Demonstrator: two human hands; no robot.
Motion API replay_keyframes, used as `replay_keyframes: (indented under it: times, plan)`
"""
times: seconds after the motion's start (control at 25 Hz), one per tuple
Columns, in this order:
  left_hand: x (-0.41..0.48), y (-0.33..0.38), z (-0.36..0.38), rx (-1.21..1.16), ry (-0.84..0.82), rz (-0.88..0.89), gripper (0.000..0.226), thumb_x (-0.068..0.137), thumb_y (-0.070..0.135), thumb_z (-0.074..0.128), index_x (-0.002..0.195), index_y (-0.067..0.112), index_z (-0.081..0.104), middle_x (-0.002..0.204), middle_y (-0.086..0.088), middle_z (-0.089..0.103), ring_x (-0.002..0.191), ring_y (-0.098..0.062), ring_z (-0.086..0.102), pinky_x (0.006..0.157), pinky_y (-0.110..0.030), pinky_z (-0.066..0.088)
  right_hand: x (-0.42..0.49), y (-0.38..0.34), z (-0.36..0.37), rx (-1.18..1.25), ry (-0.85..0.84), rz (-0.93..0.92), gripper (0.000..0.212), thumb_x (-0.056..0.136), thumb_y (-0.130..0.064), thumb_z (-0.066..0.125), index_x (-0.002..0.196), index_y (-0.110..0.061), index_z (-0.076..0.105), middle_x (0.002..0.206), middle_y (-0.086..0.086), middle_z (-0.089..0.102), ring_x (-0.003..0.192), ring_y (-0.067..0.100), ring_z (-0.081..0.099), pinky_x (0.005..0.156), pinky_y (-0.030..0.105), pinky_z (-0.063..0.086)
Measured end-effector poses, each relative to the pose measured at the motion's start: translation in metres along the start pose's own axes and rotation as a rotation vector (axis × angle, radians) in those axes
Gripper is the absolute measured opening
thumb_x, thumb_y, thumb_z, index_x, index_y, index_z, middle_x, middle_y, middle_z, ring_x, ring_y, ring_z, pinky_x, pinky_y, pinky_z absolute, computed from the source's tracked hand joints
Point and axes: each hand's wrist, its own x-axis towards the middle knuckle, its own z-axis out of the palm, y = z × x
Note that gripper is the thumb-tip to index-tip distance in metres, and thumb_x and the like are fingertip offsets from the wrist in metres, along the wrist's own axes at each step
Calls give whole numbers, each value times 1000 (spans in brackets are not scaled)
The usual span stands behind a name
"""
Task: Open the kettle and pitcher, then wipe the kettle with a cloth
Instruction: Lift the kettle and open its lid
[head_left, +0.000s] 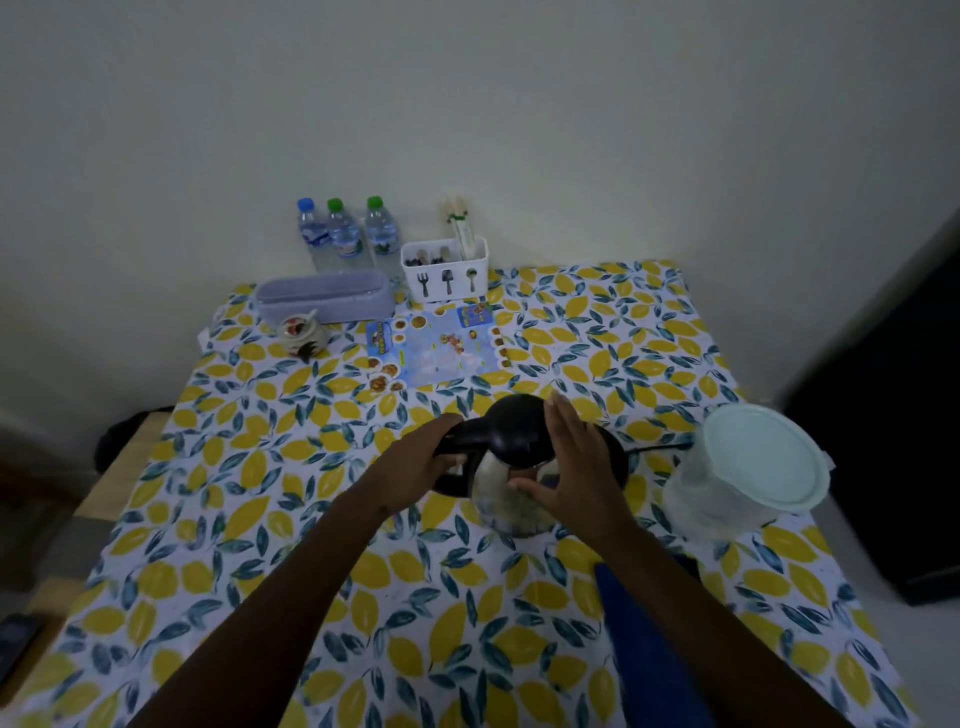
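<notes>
A steel electric kettle (511, 506) with a black lid and black handle stands on its black base in the middle of the table. My left hand (421, 460) is wrapped around the handle on the kettle's left side. Flat against the kettle's right side lies my right hand (574, 470), fingers stretched up beside the lid, thumb on the steel body. The lid looks down. The clear pitcher (727, 499) with a pale green lid on it stands to the right of the kettle. A blue cloth (639, 639) lies under my right forearm.
The table carries a lemon-print cover (291, 519). At the back stand three water bottles (343, 234), a white cutlery holder (447, 270), a lilac box (324, 299), a small jar (304, 332) and a printed sheet (441, 345). A black cord (660, 448) runs right from the kettle's base.
</notes>
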Motion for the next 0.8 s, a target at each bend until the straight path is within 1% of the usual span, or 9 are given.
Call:
replay_keyframes:
  times: [0.08,0.2,0.32,0.4,0.48,0.56,0.6,0.68,0.8]
  plan:
    - [-20,-14,-9,33,-30,-36,39,100,20,48,139,19,40,131,-6,53,112,-23,53,87,-31,38,-12,-17,15,19,-43,-7,106,78,-80,38,153,-14,3,163,2,5,148,12,0,119,40,6]
    - [-50,-35,-14,40,-51,-70,37,100,17,49,136,17,42,127,-7,55,110,-25,56,85,-31,41,-28,-39,38,-10,-103,-8,111,75,-84,35,153,-14,-2,163,2,2,149,15,-1,121,42,5]
    - [-70,-51,-11,20,-45,-79,36,100,15,49,136,12,44,128,-11,56,114,-29,55,90,-34,43,-39,-54,52,-65,-139,11,114,74,-81,41,153,-8,4,162,7,5,149,23,4,120,51,13]
    - [-77,-54,-8,-21,20,-84,38,99,16,52,135,10,45,130,-13,56,117,-29,54,96,-37,43,-42,-63,56,-142,-141,53,114,74,-81,42,152,-4,9,161,12,10,149,29,9,119,54,17]
    - [-77,-50,-4,-33,77,-68,33,97,13,54,130,10,50,124,-14,57,114,-29,55,98,-42,45,-44,-66,55,-197,-162,122,114,73,-84,36,151,-3,15,161,14,13,148,31,12,116,55,19]
    - [-73,-38,5,-38,113,-56,36,97,12,52,133,11,48,131,-13,54,120,-28,52,103,-48,43,-49,-62,55,-245,-192,143,113,74,-86,26,150,-3,19,161,15,15,148,31,14,115,56,25]
    - [-70,-30,11,-32,139,-41,40,97,14,51,136,12,46,136,-12,52,124,-28,50,105,-50,41,-51,-59,55,-273,-209,134,112,75,-86,23,150,-3,20,161,14,16,148,30,15,114,56,28]
    - [-63,-16,24,48,198,-30,43,99,31,47,139,18,43,141,-7,50,130,-27,46,110,-56,33,-54,-54,54,-293,-239,120,110,76,-85,20,150,-3,22,161,13,18,147,29,17,112,55,31]
    - [-54,-1,40,196,269,-132,60,93,59,43,140,22,40,144,-3,49,136,-25,41,118,-60,14,-54,-52,57,-240,-250,133,108,77,-84,20,151,-5,20,161,10,17,147,26,17,111,55,30]
